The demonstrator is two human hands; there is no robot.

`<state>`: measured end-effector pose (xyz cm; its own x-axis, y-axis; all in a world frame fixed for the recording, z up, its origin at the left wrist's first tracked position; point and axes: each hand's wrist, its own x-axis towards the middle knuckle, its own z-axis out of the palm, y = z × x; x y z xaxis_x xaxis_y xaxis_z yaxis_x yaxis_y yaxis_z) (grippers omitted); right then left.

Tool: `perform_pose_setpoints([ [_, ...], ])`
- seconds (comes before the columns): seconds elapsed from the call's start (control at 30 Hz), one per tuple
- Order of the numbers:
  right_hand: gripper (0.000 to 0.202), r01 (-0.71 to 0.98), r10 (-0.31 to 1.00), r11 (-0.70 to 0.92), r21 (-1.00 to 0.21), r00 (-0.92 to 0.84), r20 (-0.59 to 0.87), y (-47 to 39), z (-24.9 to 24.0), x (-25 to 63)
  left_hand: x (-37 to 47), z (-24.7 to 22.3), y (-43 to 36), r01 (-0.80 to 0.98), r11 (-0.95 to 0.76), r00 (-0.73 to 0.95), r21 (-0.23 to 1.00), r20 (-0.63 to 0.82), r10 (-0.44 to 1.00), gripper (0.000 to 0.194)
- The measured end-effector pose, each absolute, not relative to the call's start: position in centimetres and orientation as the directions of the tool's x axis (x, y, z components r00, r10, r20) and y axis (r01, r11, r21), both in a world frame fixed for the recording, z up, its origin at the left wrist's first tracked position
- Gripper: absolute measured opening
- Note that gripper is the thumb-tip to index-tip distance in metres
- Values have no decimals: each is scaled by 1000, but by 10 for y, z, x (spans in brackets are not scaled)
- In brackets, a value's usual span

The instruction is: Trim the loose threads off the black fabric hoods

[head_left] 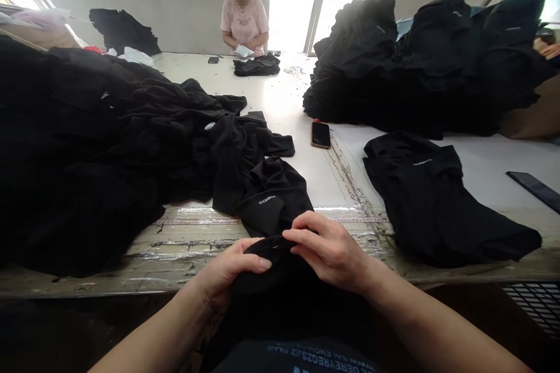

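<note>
A black garment [273, 215] with a small white printed logo lies at the table's near edge, its lower end between my hands. My left hand [231, 268] is closed on the folded edge, thumb on top and fingers mostly hidden beneath. At the other end of that edge, my right hand [335, 250] pinches the cloth with thumb and forefinger. A tiny whitish mark or thread shows on the fabric between them. Part of the garment hangs below the table edge, dark against my clothing. The cloth hides its full shape.
A large heap of black garments [109, 128] covers the left side. Tall black stacks [415, 70] stand at the back right, with black garments [420, 198] nearer. A phone [321, 135] and dark flat device [536, 189] lie on the table [301, 99]. A co-worker [245, 17] stands opposite.
</note>
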<state>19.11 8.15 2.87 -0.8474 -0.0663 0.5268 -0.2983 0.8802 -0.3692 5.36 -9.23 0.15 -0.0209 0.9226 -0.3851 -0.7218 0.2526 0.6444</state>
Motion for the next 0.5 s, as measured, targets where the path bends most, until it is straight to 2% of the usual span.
perform_pose_setpoints([
  [0.33,23,-318,-101,876,-364,-856,507,84,24,191,53,2,-91,-720,265,-11,641,-392,920,31],
  [0.5,23,-307,-13,853,-422,-821,571,92,28,190,55,4,-91,-686,233,-105,690,-410,906,25],
])
